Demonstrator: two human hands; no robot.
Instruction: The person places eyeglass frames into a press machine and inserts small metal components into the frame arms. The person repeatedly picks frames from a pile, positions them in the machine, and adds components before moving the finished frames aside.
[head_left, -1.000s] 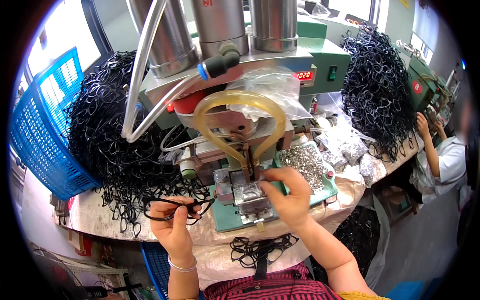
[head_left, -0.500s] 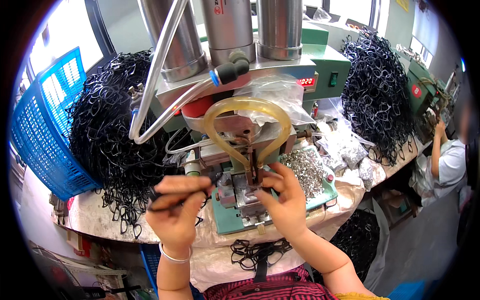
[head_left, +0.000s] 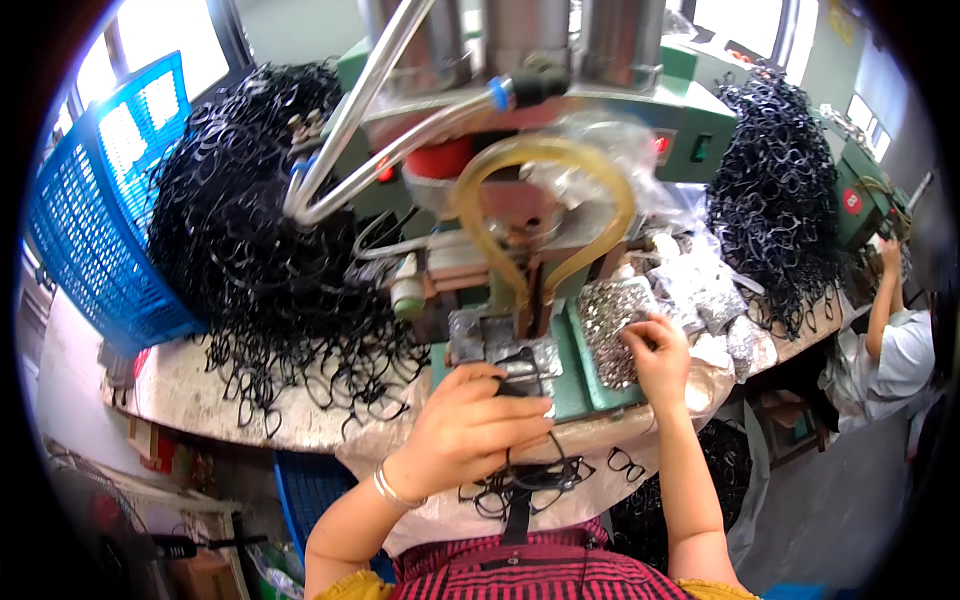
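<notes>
My left hand is closed round a black eyeglass frame and holds it just in front of the press's metal fixture. Part of the frame is hidden behind my fingers. To the right, my right hand reaches over a green tray of small shiny metal parts. Its thumb and fingertips are pinched together; anything between them is too small to make out. A yellowish looped tube runs down to the press head above the fixture.
Large heaps of black eyeglass frames lie left and right of the green press. A blue plastic basket leans at the left. Bags of metal parts sit by the tray. Loose frames lie at the front edge. Another person works far right.
My right hand has gone from the fixture to the parts tray. My left hand, earlier left of the fixture with a dark elongated thing, is now in front with an eyeglass frame. The view has shifted.
</notes>
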